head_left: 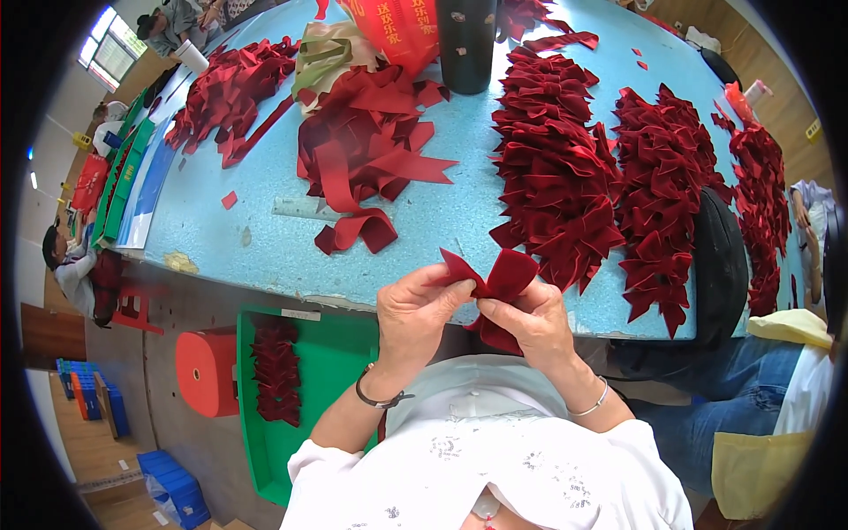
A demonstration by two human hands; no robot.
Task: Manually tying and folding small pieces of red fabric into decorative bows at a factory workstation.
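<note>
If the left hand (415,309) slackens its pinch, the red bow (511,272) could, I judge, lose the gathering at its middle; if the right hand (532,325) tugs harder, the loops may turn out uneven. A slip by both might drop it off the front edge of the table (265,256). The bow lies between the hands: at left, thumb and fingers are closed on its middle; at right, they grip its lower right part, just left of the stacked bows (565,190).
</note>
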